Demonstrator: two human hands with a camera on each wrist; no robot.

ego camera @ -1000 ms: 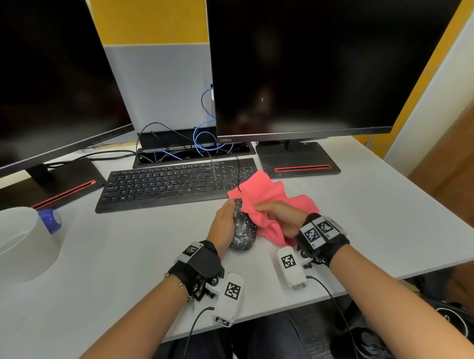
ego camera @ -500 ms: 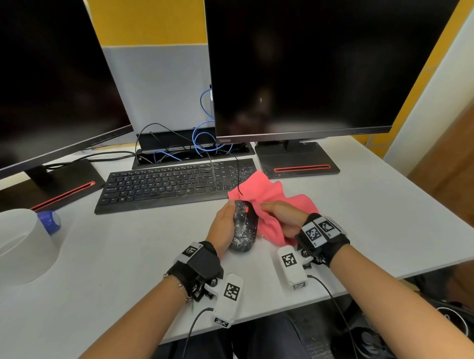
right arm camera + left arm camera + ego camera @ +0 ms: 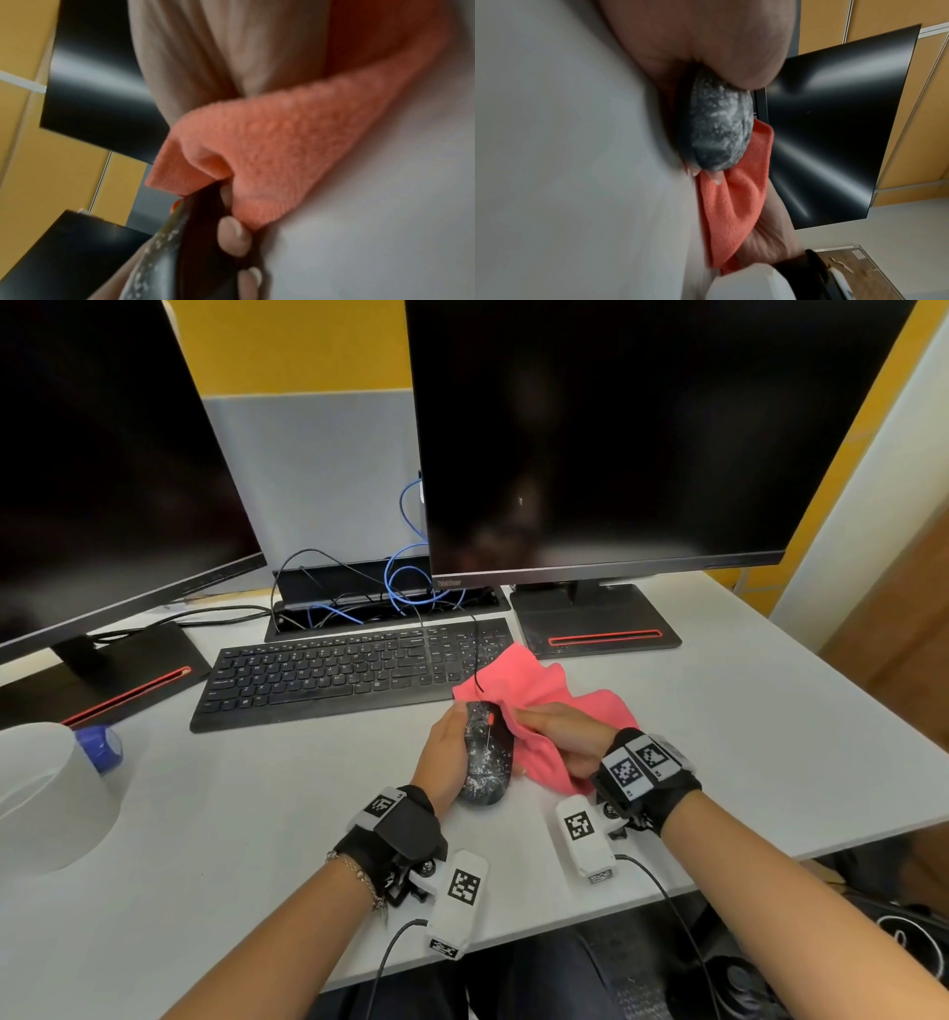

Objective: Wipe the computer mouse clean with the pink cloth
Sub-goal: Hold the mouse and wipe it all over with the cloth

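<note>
A black wired mouse (image 3: 487, 755) speckled with white dust lies on the white desk (image 3: 257, 803), in front of the keyboard's right end. My left hand (image 3: 447, 752) grips it from the left side, fingertips curled under its far edge (image 3: 232, 237). The dusty shell (image 3: 718, 125) shows close up in the left wrist view. My right hand (image 3: 560, 737) holds the bunched pink cloth (image 3: 539, 690) against the mouse's right side. The cloth (image 3: 270, 146) folds over the mouse edge; more of the cloth (image 3: 731, 203) trails on the desk.
A black keyboard (image 3: 339, 670) lies behind the mouse. Two dark monitors (image 3: 616, 428) stand on bases with red strips (image 3: 601, 639). Cables (image 3: 400, 588) run into a tray behind the keyboard. A white roll (image 3: 46, 793) and a blue cap (image 3: 100, 747) sit at the left.
The cloth has slid off the top of the mouse toward its right side, uncovering the dusty shell and the red scroll wheel. My left hand keeps its grip.
</note>
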